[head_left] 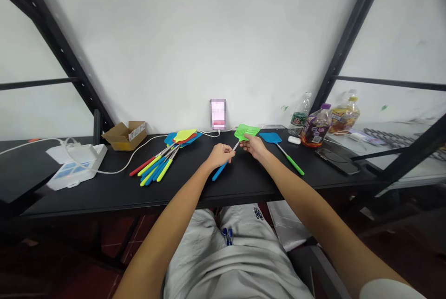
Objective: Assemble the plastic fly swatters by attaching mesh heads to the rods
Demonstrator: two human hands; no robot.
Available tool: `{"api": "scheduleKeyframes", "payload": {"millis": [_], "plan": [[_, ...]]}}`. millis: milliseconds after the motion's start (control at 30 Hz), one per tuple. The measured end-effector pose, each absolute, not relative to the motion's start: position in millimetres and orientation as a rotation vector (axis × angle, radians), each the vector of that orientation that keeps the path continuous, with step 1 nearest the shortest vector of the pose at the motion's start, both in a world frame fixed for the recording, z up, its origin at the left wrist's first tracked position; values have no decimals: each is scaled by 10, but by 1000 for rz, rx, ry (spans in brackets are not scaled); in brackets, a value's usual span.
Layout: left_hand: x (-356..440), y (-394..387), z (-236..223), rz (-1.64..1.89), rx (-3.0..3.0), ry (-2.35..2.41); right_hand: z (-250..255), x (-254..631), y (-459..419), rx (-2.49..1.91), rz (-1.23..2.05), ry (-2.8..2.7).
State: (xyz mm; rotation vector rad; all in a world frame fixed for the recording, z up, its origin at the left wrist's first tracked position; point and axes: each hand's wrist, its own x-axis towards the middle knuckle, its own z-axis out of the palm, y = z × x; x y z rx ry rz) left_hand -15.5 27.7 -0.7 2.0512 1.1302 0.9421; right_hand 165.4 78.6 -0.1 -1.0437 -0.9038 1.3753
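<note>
A fly swatter with a green mesh head, a thin metal shaft and a blue handle lies slantwise between my hands. My left hand is closed around its shaft, just above the blue handle. At the lower edge of the green head, my right hand pinches it between thumb and fingers. To the right of that hand, a second fly swatter with a blue head and a green handle rests on the table. Further left is a fanned pile of fly swatters, with yellow, blue and red parts.
A phone with a cable leans against the wall. On the left are an open cardboard box and a white device. Several bottles, a white case and a dark phone are on the right of the black table.
</note>
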Motion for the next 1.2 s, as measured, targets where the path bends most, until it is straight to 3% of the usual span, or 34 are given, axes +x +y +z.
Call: {"api": "scheduleKeyframes", "payload": {"millis": [733, 867, 1033, 1200], "plan": [[-127, 224, 101, 916, 1740, 903, 93, 1718, 825, -841, 1294, -712], [-187, 256, 58, 896, 1832, 1049, 65, 1977, 928, -1059, 1044, -663], [-210, 276, 21, 956, 2083, 1609, -56, 2061, 928, -1434, 830, -1410], [-271, 289, 13, 713, 2259, 1997, -13, 1987, 829, -1839, 273, -1668]]}}
